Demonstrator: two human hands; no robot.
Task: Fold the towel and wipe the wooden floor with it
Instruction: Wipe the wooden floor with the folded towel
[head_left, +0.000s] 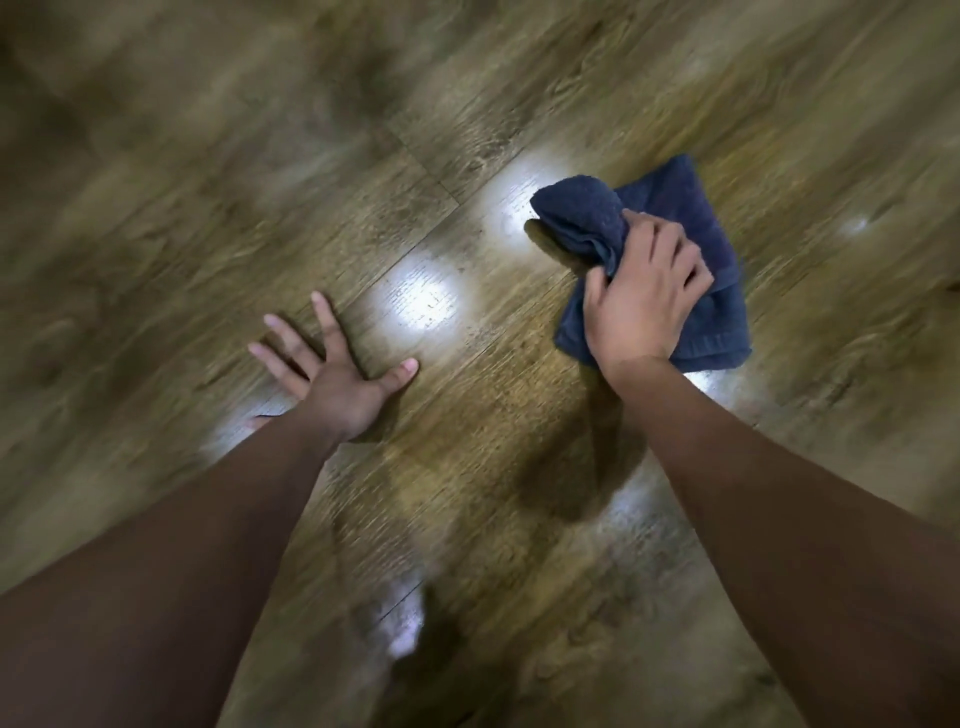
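The towel (675, 218), dark blue terry, folded and bunched, lies on the floor (260, 156) under the right hand (641, 301), whose curled fingers grip its rumpled edge; the left hand (332, 379) presses flat, fingers splayed, on glossy grained wood planks, well apart from it.

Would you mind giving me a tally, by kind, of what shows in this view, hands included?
Hands: 2, the left hand spread flat on the floor, the right hand gripping the towel
Towels: 1, the dark blue towel
Floors: 1, the wooden floor
Total: 4
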